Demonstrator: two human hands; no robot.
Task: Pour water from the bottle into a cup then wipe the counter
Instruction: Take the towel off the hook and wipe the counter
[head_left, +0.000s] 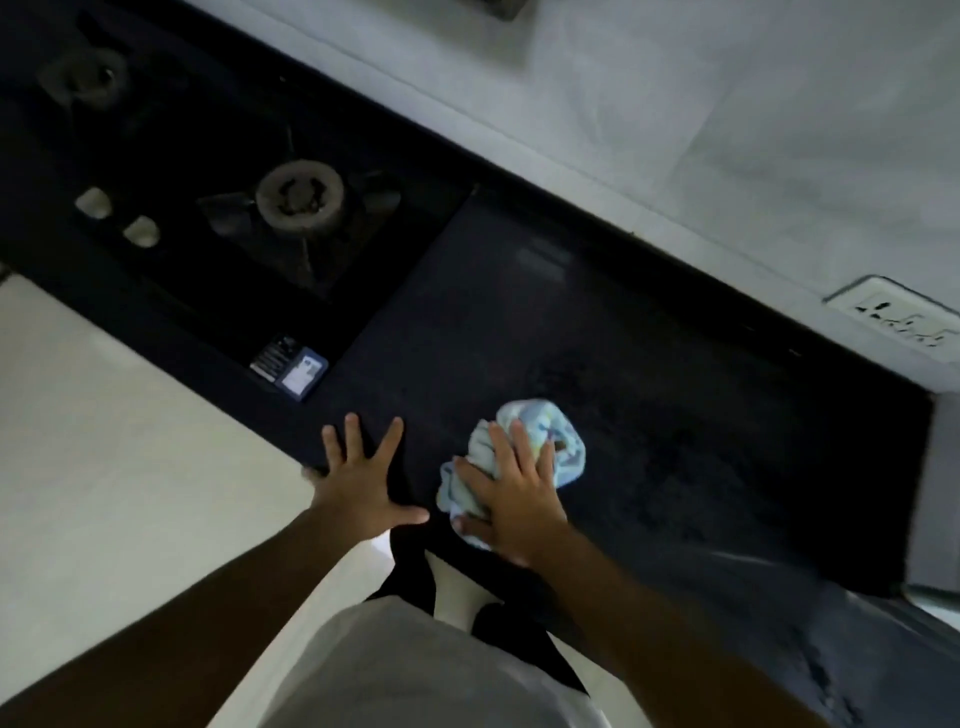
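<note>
The right hand (519, 499) pressed a crumpled blue cloth (558, 434) onto the dark table (675, 405), fingers laid straight over it. The left hand (358, 488) rested alongside, fingers spread flat.

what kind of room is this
Most likely a home kitchen: a gas hob with a burner is set into a dark counter, a socket is on the wall behind, and the right hand presses a cloth on the counter.
</note>
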